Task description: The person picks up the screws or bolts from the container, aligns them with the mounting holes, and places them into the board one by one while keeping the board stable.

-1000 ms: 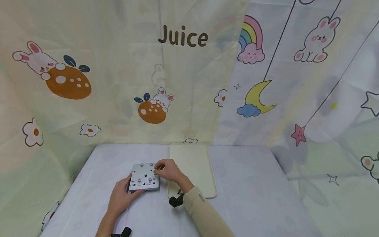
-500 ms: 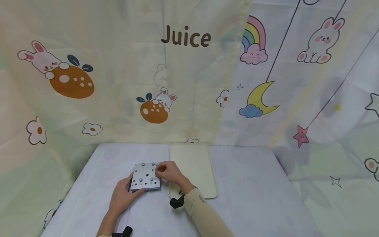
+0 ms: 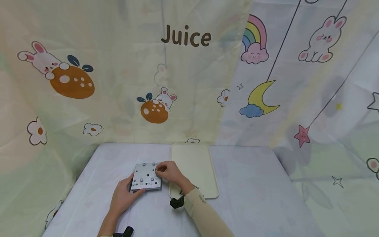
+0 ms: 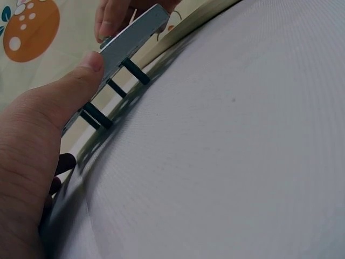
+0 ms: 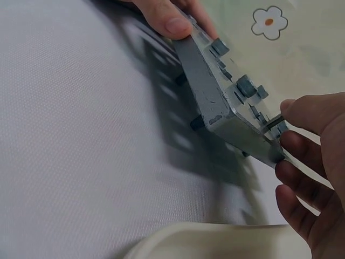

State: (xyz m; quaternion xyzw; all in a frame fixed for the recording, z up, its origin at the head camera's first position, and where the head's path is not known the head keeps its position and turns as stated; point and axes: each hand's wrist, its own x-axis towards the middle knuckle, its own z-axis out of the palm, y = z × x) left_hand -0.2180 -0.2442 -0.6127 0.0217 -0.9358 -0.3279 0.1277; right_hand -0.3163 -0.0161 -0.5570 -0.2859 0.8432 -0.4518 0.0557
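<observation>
A square metal plate [image 3: 144, 174] with holes and several bolts stands left of centre on the table. My left hand [image 3: 122, 196] grips it at the left side, with the thumb [image 4: 81, 81] on the front edge. Bolt shanks [image 4: 97, 115] stick out beneath the plate, near the table surface. At the plate's right side, my right hand [image 3: 171, 171] pinches a small thin screw [image 5: 273, 123] between thumb and forefinger. Its tip is at the plate's top face; whether it sits in a hole I cannot tell. Raised bolt heads [image 5: 246, 85] stand close by.
A cream tray [image 3: 196, 164] lies right of the plate, partly under my right forearm. Something thin and dark on the tray shows beside the wrist, mostly hidden. White cloth [image 3: 251, 191] covers the table, and a printed curtain [image 3: 118, 82] hangs behind it.
The head view has shifted slightly. My right fingertips have moved a little toward the front along the plate's right side. The left hand keeps its grip.
</observation>
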